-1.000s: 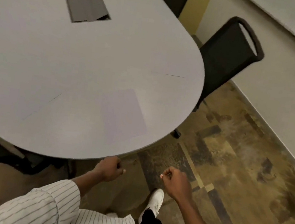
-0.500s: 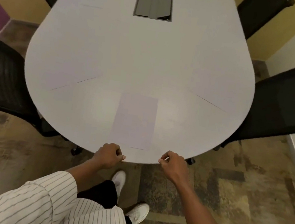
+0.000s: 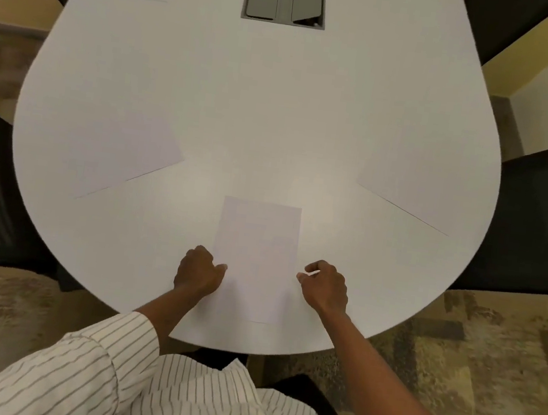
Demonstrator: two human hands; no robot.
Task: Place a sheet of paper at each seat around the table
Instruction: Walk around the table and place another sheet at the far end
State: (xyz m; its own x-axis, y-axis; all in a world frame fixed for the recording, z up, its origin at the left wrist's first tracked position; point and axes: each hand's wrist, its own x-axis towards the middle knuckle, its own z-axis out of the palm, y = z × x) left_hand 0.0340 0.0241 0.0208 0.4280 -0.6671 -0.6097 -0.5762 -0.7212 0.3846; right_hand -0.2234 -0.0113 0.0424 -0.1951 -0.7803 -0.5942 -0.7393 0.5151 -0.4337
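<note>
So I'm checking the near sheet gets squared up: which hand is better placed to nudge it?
Probably the left hand: its knuckles sit at the near sheet's left edge, seemingly touching it. The right hand is curled just off the right edge, so it looks slightly less ready.

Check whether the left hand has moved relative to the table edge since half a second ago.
Yes. The left hand has moved forward past the table edge and now sits over the tabletop beside the near sheet.
</note>
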